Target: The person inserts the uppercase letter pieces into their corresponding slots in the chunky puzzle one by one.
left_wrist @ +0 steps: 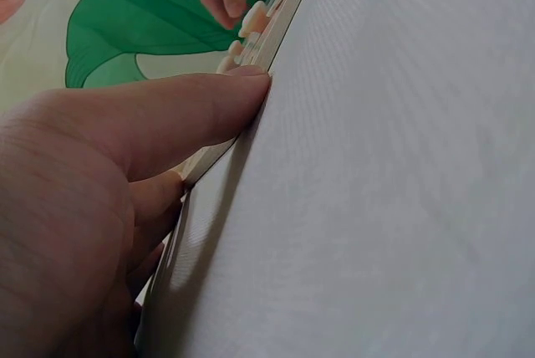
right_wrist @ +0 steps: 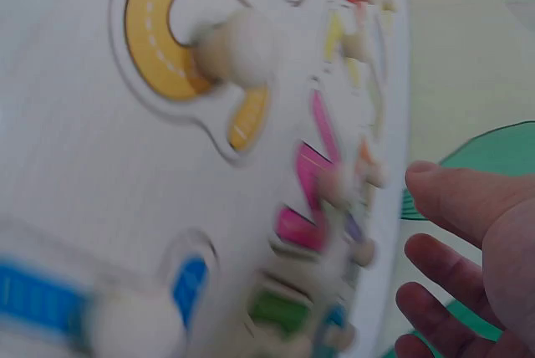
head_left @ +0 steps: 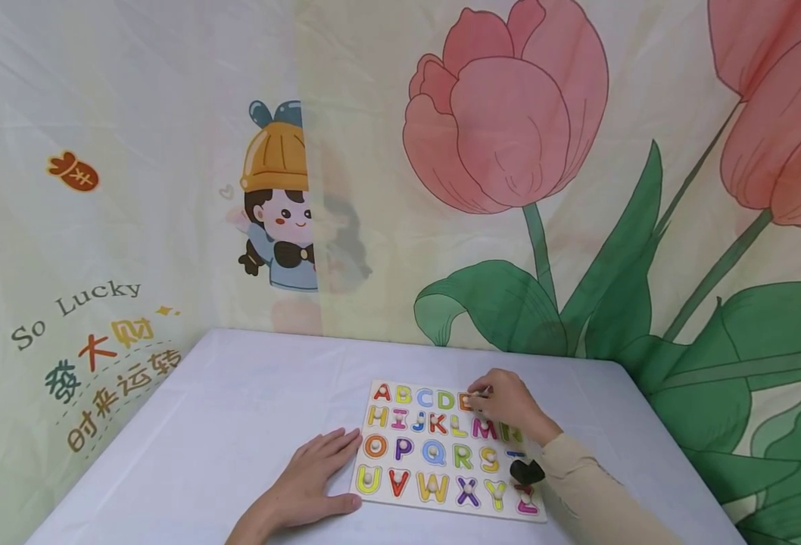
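Note:
A white alphabet puzzle board (head_left: 407, 384) lies on the table with colourful letter pieces in its slots, each with a small round knob. My left hand (head_left: 315, 477) lies at the board's left edge, fingers extended. In the left wrist view its thumb (left_wrist: 192, 115) touches the board's side. Over the upper right of the board is my right hand (head_left: 506, 401), its fingertips by the orange E (head_left: 465, 401). The right wrist view shows that hand's thumb (right_wrist: 468, 195) and fingers apart, holding nothing, beyond the board's edge. The letters right of the E are hidden behind it.
A white cloth covers the table (head_left: 223, 424). Behind it hangs a curtain (head_left: 366, 151) printed with tulips and a cartoon child. A small black object (head_left: 526, 472) shows beside the right sleeve (head_left: 591, 484), overlapping the board's lower right part.

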The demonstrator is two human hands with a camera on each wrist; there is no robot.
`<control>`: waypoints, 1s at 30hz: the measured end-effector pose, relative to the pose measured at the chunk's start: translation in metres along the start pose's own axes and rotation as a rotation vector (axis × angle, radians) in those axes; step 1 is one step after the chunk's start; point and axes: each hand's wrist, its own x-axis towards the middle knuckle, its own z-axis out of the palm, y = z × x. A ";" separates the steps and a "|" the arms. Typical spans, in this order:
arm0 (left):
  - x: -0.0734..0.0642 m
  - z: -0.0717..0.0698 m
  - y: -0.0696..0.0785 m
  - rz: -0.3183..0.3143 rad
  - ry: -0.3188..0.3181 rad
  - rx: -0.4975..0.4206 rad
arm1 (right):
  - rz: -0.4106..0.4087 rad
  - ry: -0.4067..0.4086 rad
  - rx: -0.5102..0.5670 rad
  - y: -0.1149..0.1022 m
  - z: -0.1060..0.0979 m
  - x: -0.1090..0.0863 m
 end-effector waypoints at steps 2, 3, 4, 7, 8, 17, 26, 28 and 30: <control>0.001 0.000 0.000 0.000 0.001 0.006 | -0.043 0.000 -0.015 0.001 -0.016 -0.007; 0.001 0.000 0.001 0.001 0.003 0.008 | -0.068 -0.001 -0.021 0.003 -0.024 -0.012; 0.001 0.000 0.001 0.004 0.007 0.009 | -0.091 -0.005 -0.030 0.004 -0.033 -0.017; 0.001 -0.001 0.003 0.014 0.019 0.004 | -0.143 -0.018 -0.051 0.012 -0.056 -0.036; 0.001 -0.001 0.003 0.016 0.021 0.001 | -0.154 -0.023 -0.059 0.016 -0.063 -0.044; 0.000 0.000 0.003 -0.008 0.011 0.026 | -0.207 -0.220 -0.036 0.053 -0.098 -0.107; 0.002 0.001 0.001 -0.010 0.005 0.011 | -0.320 -0.383 0.077 0.092 -0.099 -0.136; 0.002 0.002 0.001 -0.014 0.005 0.012 | -0.315 -0.382 0.068 0.095 -0.097 -0.139; 0.001 0.002 0.002 -0.017 0.006 0.013 | -0.308 -0.381 0.065 0.098 -0.095 -0.140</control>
